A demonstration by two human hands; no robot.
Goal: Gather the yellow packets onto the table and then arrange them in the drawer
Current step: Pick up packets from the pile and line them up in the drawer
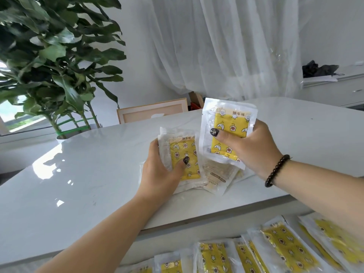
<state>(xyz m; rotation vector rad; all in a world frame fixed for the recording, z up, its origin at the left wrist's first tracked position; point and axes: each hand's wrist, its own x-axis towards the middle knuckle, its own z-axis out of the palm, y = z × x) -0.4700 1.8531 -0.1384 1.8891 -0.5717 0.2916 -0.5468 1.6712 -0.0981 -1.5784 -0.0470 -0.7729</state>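
My left hand point(160, 170) grips a small stack of yellow packets point(182, 152) just above the white table point(98, 164), thumb pressed on the top packet's face. My right hand point(254, 148) holds another yellow packet point(226, 123) upright, higher and to the right, thumb across its front. Under both hands a few more packets point(218, 178) lie loose on the table, some face down. Along the bottom edge, several yellow packets point(279, 247) lie in a row inside the open drawer point(177, 236) below the table's front edge.
A large potted plant point(59, 66) stands at the table's far left. A framed board point(151, 111) leans behind the table, with sheer curtains beyond it. A white cabinet point(334, 89) with dark items on top stands at the right.
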